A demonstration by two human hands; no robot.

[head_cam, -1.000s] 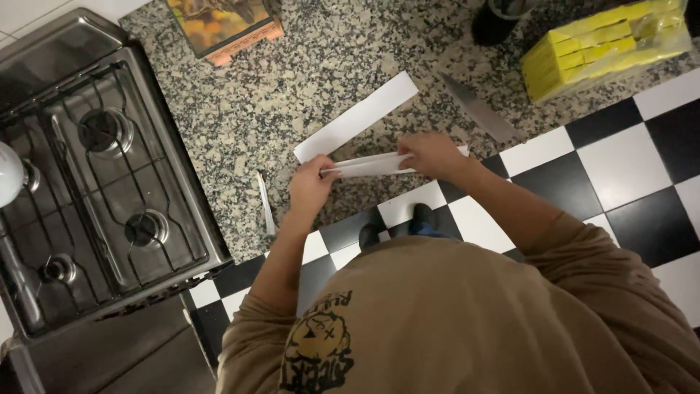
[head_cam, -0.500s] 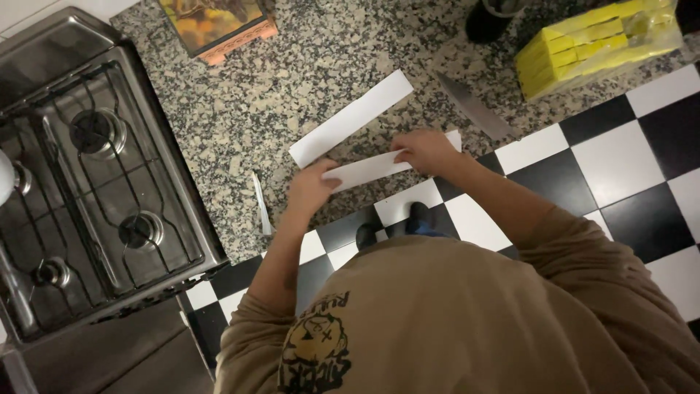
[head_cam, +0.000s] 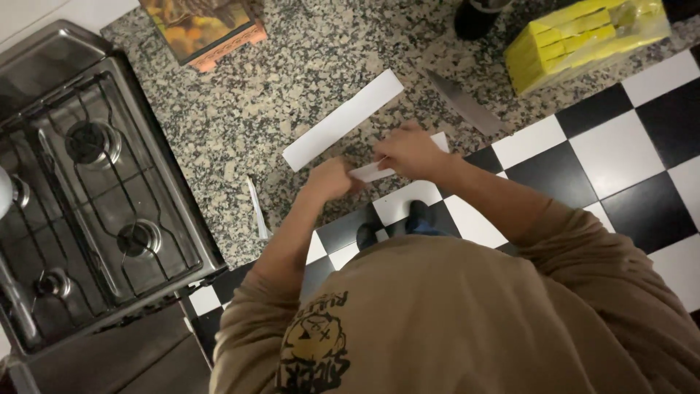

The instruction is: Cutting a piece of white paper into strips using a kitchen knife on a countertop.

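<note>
Both hands work a white paper strip (head_cam: 373, 171) at the front edge of a speckled granite counter (head_cam: 292, 95). My left hand (head_cam: 332, 177) pinches its left end. My right hand (head_cam: 410, 152) covers and grips its right part, where a white corner (head_cam: 440, 139) pokes out past the fingers. A second, longer white paper strip (head_cam: 343, 120) lies flat and diagonal on the counter just beyond the hands. A thin white sliver of paper (head_cam: 257, 209) rests left of my left hand.
A knife (head_cam: 463, 102) lies right of the strips. A yellow packet (head_cam: 583, 40) sits at top right, a dark bottle base (head_cam: 477, 16) beside it, a picture box (head_cam: 204, 29) at top left. A gas stove (head_cam: 87, 190) fills the left. Black-and-white floor tiles (head_cam: 627, 146) lie below.
My hands have drawn closer together on the strip, so less of it shows between them. The view has shifted slightly.
</note>
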